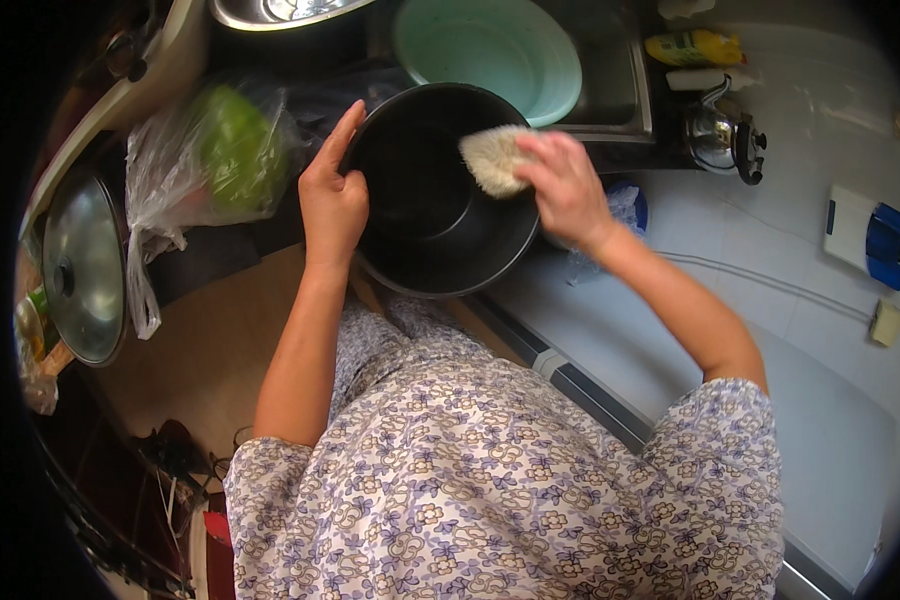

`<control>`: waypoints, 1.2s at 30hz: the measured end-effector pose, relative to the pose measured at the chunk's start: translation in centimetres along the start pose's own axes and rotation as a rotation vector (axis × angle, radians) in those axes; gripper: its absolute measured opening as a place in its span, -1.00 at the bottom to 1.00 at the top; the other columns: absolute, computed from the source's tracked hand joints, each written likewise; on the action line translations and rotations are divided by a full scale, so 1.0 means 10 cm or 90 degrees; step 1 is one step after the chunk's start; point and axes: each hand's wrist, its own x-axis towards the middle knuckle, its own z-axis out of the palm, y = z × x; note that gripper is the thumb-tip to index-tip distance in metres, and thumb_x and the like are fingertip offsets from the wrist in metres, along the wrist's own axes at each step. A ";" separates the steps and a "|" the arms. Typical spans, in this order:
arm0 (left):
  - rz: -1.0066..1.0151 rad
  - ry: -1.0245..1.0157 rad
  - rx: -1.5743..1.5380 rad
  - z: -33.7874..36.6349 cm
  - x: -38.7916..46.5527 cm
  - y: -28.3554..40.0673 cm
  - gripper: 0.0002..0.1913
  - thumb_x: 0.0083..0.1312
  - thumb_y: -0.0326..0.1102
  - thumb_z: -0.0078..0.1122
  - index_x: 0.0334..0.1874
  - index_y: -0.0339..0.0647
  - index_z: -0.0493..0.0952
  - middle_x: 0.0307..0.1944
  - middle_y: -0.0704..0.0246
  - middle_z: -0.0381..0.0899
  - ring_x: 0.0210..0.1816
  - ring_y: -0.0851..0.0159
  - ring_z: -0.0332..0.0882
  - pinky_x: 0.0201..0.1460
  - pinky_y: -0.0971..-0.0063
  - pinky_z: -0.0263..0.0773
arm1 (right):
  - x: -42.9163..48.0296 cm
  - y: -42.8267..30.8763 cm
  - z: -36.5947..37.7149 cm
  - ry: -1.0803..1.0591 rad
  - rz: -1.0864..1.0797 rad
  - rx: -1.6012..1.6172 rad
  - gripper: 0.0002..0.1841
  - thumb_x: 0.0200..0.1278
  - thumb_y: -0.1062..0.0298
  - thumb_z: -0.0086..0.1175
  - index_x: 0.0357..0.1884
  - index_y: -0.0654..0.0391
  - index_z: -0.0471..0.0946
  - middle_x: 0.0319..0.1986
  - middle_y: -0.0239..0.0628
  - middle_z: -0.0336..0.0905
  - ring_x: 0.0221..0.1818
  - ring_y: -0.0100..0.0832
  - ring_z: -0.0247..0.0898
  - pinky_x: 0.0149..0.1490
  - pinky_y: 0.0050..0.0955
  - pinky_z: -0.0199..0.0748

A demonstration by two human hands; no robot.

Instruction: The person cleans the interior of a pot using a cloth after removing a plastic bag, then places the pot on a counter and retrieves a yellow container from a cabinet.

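Tilted in front of my body is a deep black cooking pot (420,187), its dark interior facing up toward me. My left hand (335,191) grips the pot's left side, with the index finger stretched along the rim and part of the grip hidden behind the wall. Between the fingers of my right hand (566,180) is a cream-coloured bristly scrubber (496,159), held over the right part of the pot's opening. Whether the bristles touch the inner wall, I cannot tell. Just beyond the pot's far rim sits a pale green plastic basin (547,90).
A steel sink (615,82) lies behind the basin. On the left are a clear plastic bag (169,169) with a green item inside and a glass pot lid (82,270). At right stand a steel kettle (712,139), a yellow bottle (694,48) and a white appliance top (607,330).
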 end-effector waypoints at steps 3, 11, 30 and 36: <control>-0.037 0.015 -0.041 -0.03 -0.02 -0.01 -0.29 -0.07 -0.77 -0.32 0.20 -0.15 0.40 0.13 0.19 0.47 0.18 0.25 0.42 0.25 0.49 0.26 | -0.28 -0.63 -0.09 -0.111 0.158 -0.026 -0.54 -0.09 0.36 0.19 -0.03 0.16 0.45 0.06 -0.17 0.34 0.04 -0.09 0.20 0.04 -0.27 0.25; -0.050 0.030 -0.095 0.03 -0.02 -0.01 -0.31 -0.10 -0.74 -0.28 0.20 -0.29 0.38 0.11 0.16 0.47 0.16 0.27 0.42 0.24 0.54 0.24 | 0.07 -1.56 0.10 -0.280 0.215 0.440 -0.31 -0.06 0.45 -0.07 0.25 0.34 0.17 0.26 0.18 0.03 0.24 0.10 0.00 0.33 -0.11 -0.01; -0.199 -0.064 0.039 0.07 -1.03 -0.23 -0.06 -0.03 -0.47 0.11 0.42 -0.24 -0.20 0.40 0.01 -0.16 0.42 -0.01 -0.16 0.41 0.29 -0.12 | 0.64 -0.13 0.50 0.657 0.952 1.462 -0.69 0.29 0.23 0.05 -0.01 0.16 0.44 0.00 -0.24 0.41 0.01 -0.26 0.32 0.02 -0.49 0.48; -0.220 -0.092 -0.004 0.09 -1.04 -0.21 -0.05 -0.03 -0.57 -0.04 0.43 -0.19 -0.33 0.41 0.01 -0.19 0.42 0.03 -0.13 0.40 0.37 -0.07 | 1.29 -0.52 0.48 0.634 0.952 1.283 -0.70 0.21 0.31 0.15 -0.05 0.18 0.47 -0.18 -0.36 0.54 -0.10 -0.47 0.43 0.03 -0.49 0.37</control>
